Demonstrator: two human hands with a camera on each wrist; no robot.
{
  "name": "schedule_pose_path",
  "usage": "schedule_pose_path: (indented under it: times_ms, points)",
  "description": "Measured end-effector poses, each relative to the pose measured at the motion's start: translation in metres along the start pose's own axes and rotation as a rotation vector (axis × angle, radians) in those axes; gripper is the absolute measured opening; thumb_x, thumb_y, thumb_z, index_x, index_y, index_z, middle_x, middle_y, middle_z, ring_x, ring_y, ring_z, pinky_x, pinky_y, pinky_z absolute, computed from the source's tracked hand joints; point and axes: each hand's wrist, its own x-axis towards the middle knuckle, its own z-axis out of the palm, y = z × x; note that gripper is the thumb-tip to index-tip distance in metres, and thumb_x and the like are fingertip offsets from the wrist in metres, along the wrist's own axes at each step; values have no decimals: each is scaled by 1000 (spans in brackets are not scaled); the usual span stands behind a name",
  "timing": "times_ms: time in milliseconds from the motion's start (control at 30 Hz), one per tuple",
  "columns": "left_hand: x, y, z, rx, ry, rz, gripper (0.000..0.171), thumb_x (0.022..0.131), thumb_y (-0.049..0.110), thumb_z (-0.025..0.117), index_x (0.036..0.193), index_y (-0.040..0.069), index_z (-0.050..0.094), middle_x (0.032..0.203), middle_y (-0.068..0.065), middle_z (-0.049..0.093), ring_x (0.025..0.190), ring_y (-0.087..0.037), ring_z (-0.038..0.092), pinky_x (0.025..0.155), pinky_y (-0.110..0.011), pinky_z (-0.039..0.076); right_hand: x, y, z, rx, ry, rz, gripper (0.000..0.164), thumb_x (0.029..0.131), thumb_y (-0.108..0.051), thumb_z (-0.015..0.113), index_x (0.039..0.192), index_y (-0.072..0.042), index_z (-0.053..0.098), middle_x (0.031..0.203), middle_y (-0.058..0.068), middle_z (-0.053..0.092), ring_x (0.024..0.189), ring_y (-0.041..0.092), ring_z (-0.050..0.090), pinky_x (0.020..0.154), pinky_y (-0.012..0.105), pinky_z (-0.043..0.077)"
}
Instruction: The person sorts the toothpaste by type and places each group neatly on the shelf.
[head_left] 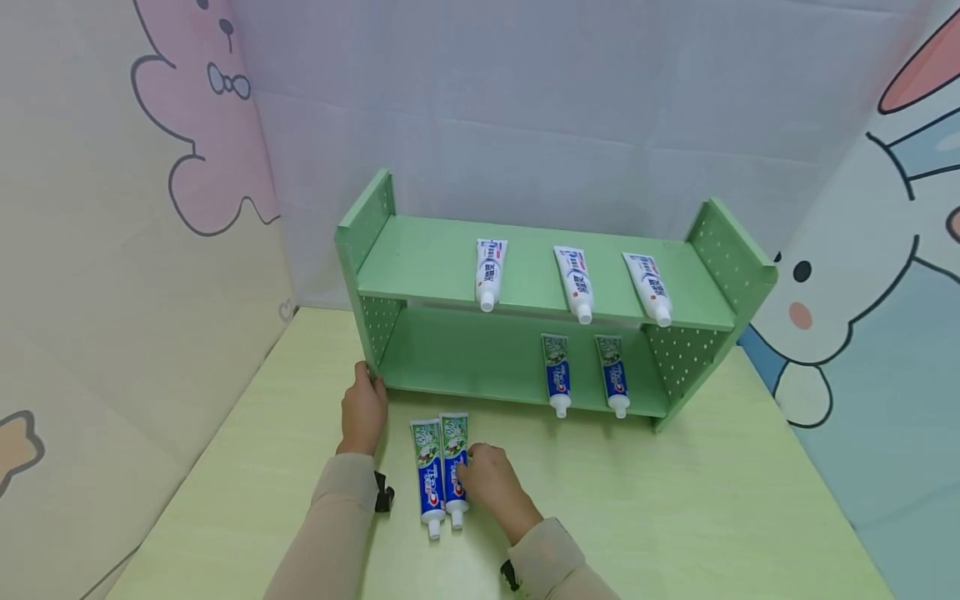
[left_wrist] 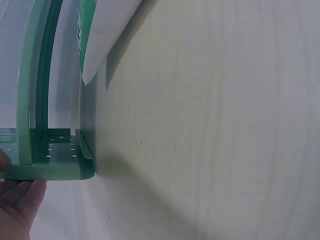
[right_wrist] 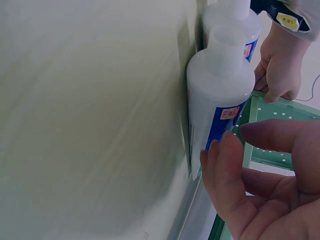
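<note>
Two blue-and-green toothpaste tubes lie side by side on the table, a left tube [head_left: 427,467] and a right tube [head_left: 453,450], caps toward me. My right hand [head_left: 495,483] is at the right tube's edge, thumb and fingertips close over its side. In the right wrist view, a gap shows between thumb and fingers beside the white-capped tube [right_wrist: 220,85]. My left hand [head_left: 365,412] grips the lower left end of a green two-tier shelf [head_left: 442,350]. The left wrist view shows the thumb and fingers on opposite sides of its green panel [left_wrist: 55,171].
Three white toothpaste tubes, a left one [head_left: 490,275], a middle one [head_left: 574,283] and a right one [head_left: 648,287], lie on the upper tier. Two blue-and-green tubes, one [head_left: 557,371] beside another [head_left: 612,375], lie on the lower tier, caps over its front edge. Cloth walls enclose the table [head_left: 712,500].
</note>
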Motion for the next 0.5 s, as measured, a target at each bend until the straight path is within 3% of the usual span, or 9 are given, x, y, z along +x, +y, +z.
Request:
schedule_pose_path:
  times_ms: [233, 500]
  points:
    - [0, 0, 0, 1, 9, 4, 31, 103, 10, 47, 130, -3, 39, 93, -34, 63, 74, -44, 65, 58, -53, 47, 0, 0, 1, 7, -5, 1, 34, 93, -15, 66, 118, 8, 63, 107, 21, 65, 90, 29, 64, 73, 43, 53]
    - [1, -2, 2, 6, 5, -1, 30, 103, 10, 47, 129, -3, 40, 95, -34, 63, 75, -44, 65, 58, -53, 48, -2, 1, 3, -10, -10, -16, 30, 93, -14, 66, 112, 9, 64, 94, 17, 64, 74, 22, 58, 63, 39, 51]
